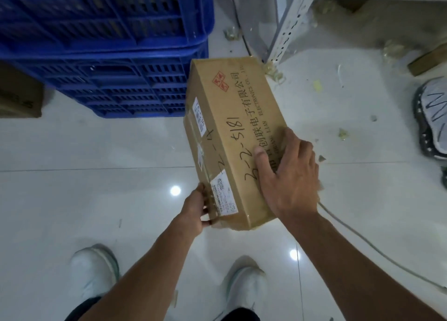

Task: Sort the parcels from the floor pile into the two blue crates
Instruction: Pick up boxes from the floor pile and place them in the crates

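A long brown cardboard parcel (232,117) with printed red and black lettering, handwritten numbers and white labels is held above the white floor. My left hand (194,208) grips its near left corner from below. My right hand (290,175) lies spread on its top face near the right edge, fingers curled over the side. Two blue slatted crates (108,54) stand stacked at the upper left, just beyond the parcel's far end.
Another brown box (19,95) sits at the left edge beside the crates. A white metal shelf leg (287,27) rises at top right. Another person's shoe (433,117) is at the right edge. A grey cable (362,243) and paper scraps litter the floor. My own shoes (94,272) are below.
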Demonstrator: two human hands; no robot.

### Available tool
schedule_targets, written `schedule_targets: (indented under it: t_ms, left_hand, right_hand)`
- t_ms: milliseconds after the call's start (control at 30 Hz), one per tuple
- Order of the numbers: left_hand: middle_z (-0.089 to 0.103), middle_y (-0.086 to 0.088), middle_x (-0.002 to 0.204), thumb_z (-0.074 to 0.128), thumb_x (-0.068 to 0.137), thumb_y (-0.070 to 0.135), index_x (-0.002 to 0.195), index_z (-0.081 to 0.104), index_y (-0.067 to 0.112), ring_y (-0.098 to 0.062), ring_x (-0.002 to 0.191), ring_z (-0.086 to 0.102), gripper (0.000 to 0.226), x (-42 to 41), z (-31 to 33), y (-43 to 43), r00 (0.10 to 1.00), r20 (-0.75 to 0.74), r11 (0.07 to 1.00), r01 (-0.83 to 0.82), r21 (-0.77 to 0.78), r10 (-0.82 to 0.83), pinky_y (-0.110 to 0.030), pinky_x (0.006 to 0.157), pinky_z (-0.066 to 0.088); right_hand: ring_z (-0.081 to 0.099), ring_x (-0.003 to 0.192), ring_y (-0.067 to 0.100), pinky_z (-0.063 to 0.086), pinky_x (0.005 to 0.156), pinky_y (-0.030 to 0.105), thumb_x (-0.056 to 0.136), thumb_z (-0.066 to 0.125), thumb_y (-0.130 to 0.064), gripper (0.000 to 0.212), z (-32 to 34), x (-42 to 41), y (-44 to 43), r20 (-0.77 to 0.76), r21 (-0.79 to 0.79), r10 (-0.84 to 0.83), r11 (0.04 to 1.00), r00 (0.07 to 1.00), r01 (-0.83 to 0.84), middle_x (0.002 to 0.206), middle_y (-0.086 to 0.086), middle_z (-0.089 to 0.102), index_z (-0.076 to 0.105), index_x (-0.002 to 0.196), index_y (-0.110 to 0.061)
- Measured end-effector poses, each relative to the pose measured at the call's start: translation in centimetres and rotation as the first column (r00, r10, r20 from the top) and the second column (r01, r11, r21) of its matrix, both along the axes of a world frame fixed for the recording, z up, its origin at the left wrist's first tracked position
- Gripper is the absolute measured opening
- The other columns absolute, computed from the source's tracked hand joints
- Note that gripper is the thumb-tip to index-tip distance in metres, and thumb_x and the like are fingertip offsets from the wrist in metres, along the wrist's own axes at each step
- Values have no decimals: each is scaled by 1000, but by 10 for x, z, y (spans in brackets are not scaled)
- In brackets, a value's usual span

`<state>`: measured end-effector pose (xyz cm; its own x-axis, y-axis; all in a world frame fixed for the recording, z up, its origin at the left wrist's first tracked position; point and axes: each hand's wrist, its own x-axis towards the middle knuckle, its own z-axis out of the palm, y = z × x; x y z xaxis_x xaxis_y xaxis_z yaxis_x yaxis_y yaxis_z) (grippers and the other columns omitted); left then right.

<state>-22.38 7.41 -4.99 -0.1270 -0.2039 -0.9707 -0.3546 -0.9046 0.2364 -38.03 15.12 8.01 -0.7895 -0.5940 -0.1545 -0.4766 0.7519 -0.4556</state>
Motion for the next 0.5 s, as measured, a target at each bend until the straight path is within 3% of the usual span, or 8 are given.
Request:
schedule_targets:
  t_ms: [300,500]
  left_hand:
    - [69,-6,99,40,103,50,98,67,19,-28,102,64,42,72,159,-17,989,145,999,36,-19,-33,-51,88,52]
    - [71,-5,107,39,103,52,102,69,21,-27,107,64,43,107,286,-17,990,142,1000,-8,-13,10,-56,97,51]
  right_hand:
    - [41,125,23,32,107,38,93,39,-61,65,134,53,-13,152,-10,19,1000,988,-17,136,7,41,28,148,-27]
    - [39,130,25,31,110,41,93,39,-61,67,248,77,-20,223,-30,66,998,973,-61,141,7,39,28,149,-27]
